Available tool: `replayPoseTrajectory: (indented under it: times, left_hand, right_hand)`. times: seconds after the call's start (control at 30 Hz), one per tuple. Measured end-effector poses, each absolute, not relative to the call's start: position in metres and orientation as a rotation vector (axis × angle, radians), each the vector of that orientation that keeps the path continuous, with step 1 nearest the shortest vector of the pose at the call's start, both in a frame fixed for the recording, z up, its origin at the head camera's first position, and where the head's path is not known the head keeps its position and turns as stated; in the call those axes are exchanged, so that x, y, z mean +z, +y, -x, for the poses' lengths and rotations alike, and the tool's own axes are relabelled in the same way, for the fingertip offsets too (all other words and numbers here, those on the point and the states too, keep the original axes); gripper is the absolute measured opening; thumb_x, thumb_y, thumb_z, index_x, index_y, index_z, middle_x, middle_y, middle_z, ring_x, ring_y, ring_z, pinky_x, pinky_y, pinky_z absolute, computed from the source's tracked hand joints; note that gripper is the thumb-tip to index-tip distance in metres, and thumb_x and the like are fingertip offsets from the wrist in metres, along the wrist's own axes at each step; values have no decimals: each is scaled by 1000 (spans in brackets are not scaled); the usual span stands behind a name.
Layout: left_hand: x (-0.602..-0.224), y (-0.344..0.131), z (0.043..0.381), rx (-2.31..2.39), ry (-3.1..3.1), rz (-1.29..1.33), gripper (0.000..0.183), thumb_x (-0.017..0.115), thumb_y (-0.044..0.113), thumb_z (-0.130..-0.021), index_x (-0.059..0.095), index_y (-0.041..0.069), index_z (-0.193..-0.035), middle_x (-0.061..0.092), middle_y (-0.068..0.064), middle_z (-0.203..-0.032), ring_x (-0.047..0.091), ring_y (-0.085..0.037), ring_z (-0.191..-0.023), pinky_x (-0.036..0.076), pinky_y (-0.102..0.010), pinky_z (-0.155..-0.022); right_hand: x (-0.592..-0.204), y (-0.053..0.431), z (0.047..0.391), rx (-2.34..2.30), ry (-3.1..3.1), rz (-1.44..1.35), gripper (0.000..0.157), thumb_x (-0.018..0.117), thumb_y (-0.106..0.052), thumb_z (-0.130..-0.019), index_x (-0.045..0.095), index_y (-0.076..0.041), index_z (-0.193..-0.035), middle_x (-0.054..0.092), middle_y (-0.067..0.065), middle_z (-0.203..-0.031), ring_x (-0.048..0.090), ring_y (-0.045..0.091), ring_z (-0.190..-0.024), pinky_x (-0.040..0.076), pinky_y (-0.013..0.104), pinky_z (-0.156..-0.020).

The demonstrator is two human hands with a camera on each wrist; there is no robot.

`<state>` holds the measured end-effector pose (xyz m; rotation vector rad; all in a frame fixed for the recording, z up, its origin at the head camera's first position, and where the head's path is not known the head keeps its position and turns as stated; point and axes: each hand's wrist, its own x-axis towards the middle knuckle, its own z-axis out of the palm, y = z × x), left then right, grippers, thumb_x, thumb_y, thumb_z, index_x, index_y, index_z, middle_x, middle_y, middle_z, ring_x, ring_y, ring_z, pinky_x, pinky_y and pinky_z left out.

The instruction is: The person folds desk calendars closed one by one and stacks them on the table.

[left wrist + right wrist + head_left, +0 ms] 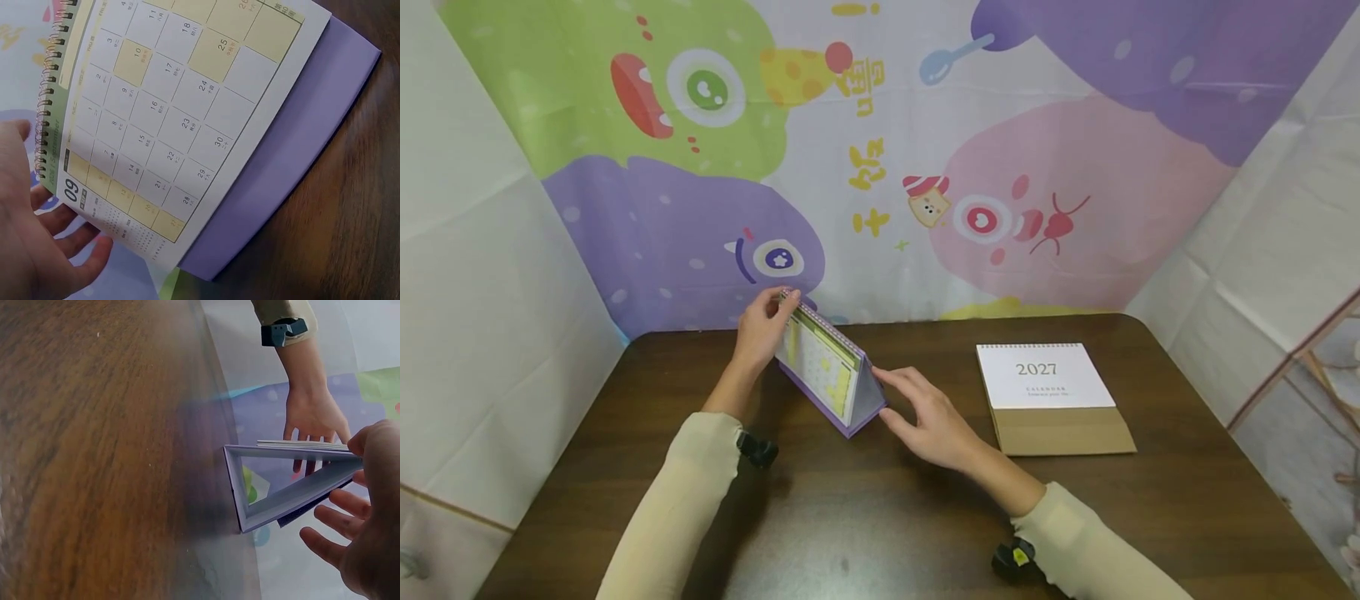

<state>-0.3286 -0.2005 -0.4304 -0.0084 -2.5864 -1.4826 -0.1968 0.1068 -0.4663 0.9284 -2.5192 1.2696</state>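
A purple-framed desk calendar (820, 362) stands as a tent on the table, its coil along the top ridge. Its open page (144, 119) shows September, with some yellow date squares. At its far upper corner, my left hand (762, 329) pinches the coil edge between thumb and fingers. My right hand (936, 425) is at the near end, fingers extended and spread, the fingertips at the grey side opening. Through the hollow triangular frame (234, 487), part of the left hand's fingers shows in the right wrist view. Whether the right fingertips press on the frame I cannot tell.
A second desk calendar (1045, 375), white with a brown base and marked 2027, stands on the right of the dark wooden table (850, 517). A cartoon-printed cloth (880, 167) hangs behind the table. Pale panels (467, 208) flank both sides.
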Motion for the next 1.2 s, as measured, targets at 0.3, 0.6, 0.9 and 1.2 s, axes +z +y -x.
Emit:
replayPoseTrajectory:
  times: [0.3,0.6,0.9,1.2]
  left_hand:
    - [-455,-214,359,-1464,-2673,-65,92,60,80,-103,53,17,-169,54,-20,-174,50,-40,-163,43,-56,-135]
    - [-481,-226,380,-1489,-2633,18,82,60,78,-104,61,21,-163,63,-13,-167,59,-34,-156,48,-52,-131]
    - [-483,-219,381,-1444,-2576,7,77,65,77,-102,69,20,-154,80,-9,-140,71,-25,-120,58,-42,-103]
    - [-526,-235,420,-1409,-2544,34,81,60,90,-96,71,30,-150,80,-5,-138,69,-26,-121,54,-44,-106]
  right_hand:
    - [-466,107,197,1230,-2505,-897,59,72,-13,-107,57,-7,-164,66,16,-147,70,34,-133,60,59,-112]
    - [-465,106,198,1249,-2514,-889,63,72,-12,-106,54,-5,-166,66,20,-152,68,39,-142,57,63,-117]
    - [-468,106,199,1272,-2453,-891,63,72,-10,-106,53,-7,-167,60,19,-167,59,41,-156,58,62,-118]
    - [-465,101,201,1302,-2398,-903,73,71,-7,-106,42,-6,-173,62,19,-167,63,40,-153,62,63,-111]
